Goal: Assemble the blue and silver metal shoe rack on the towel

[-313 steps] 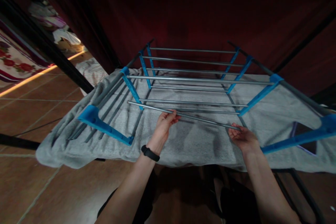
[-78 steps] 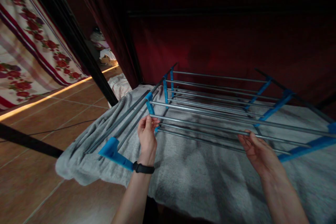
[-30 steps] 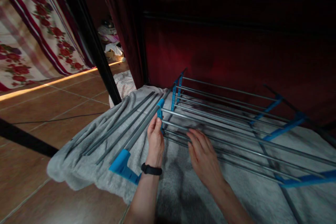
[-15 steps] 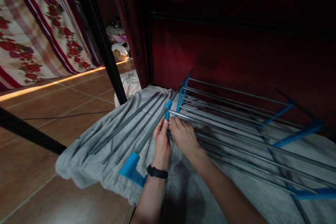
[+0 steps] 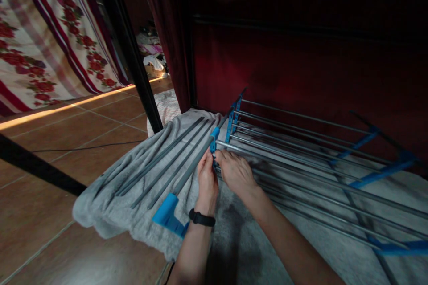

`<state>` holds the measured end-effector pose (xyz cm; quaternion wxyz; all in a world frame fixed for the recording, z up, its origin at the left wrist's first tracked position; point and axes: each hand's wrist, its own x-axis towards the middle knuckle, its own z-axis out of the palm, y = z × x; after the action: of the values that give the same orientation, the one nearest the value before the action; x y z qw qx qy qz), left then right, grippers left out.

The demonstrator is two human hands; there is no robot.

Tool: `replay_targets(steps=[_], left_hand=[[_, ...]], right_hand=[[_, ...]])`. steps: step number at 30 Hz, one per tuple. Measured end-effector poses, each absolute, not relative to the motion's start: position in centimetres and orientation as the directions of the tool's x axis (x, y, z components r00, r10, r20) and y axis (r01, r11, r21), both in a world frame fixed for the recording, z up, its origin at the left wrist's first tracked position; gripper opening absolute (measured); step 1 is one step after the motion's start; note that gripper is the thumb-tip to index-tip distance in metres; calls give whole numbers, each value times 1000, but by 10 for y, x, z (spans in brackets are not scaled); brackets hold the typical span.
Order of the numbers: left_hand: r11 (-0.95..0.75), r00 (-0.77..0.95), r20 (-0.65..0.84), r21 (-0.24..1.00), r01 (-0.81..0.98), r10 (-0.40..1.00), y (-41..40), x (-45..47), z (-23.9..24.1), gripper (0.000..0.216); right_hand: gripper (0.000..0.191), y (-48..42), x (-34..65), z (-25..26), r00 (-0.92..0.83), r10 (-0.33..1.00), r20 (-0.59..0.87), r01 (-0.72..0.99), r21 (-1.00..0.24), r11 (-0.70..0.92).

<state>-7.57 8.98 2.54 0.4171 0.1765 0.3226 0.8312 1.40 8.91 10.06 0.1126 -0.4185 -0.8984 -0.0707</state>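
Observation:
A rack of grey metal tubes (image 5: 301,167) with blue plastic connectors lies across the grey blanket. My left hand (image 5: 207,176), with a dark band on its wrist, is closed on the lower part of a blue slotted connector (image 5: 213,144). Close against it, my right hand (image 5: 234,169) is closed around the end of a metal rod where it meets that connector; the fingertips partly hide the joint. A thicker grey tube (image 5: 192,171) passes through the connector's top and ends in a blue corner piece (image 5: 169,216) near my left forearm.
Several loose grey tubes (image 5: 167,160) lie on the blanket (image 5: 100,205) to the left. A black metal post (image 5: 133,58) rises beside it. A dark red curtain (image 5: 267,67) hangs behind the rack. A thin cable (image 5: 87,148) runs over the tiled floor (image 5: 40,222).
Both hands keep their hold at the connector, with only a slight shift of the fingers. The whole view has moved very slightly; the rack and loose tubes stay put.

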Motion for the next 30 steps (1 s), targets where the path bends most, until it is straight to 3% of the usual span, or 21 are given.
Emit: replay_targets(steps=[21, 30], left_hand=[[-446, -618, 34, 724, -526, 785, 95, -76, 16, 30], [-460, -611, 74, 731, -505, 788, 94, -72, 21, 33]], right_hand=[[40, 102, 14, 82, -596, 782, 182, 796, 9, 605], [41, 103, 11, 90, -570, 817, 88, 813, -83, 576]])
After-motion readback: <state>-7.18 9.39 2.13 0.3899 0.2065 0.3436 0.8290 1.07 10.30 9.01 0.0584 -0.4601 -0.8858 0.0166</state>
